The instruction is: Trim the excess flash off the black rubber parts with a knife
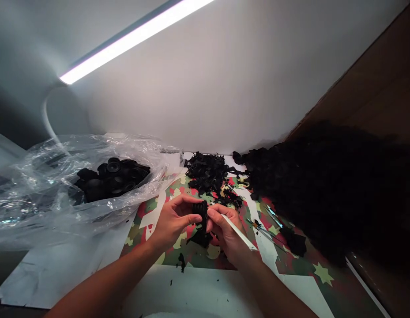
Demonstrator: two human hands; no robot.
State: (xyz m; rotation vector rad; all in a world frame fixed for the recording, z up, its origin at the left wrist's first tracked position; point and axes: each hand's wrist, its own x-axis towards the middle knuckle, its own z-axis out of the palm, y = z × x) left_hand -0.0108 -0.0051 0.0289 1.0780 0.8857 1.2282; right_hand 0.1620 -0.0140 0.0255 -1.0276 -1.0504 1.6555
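A small black round rubber part (201,209) sits pinched between the fingers of my left hand (174,221), over the camouflage-patterned mat (291,260). My right hand (226,232) is closed round a thin white-handled tool (239,233), its tip against the black part. A black scrap (201,238) hangs or lies just beneath the part, between both hands.
A clear plastic bag (42,198) at the left holds several black round parts (110,176). A heap of black trimmings (208,172) lies behind my hands, and a large dark pile (327,190) fills the right. Thin tools (262,229) lie on the mat; a strip lamp (132,37) glows above.
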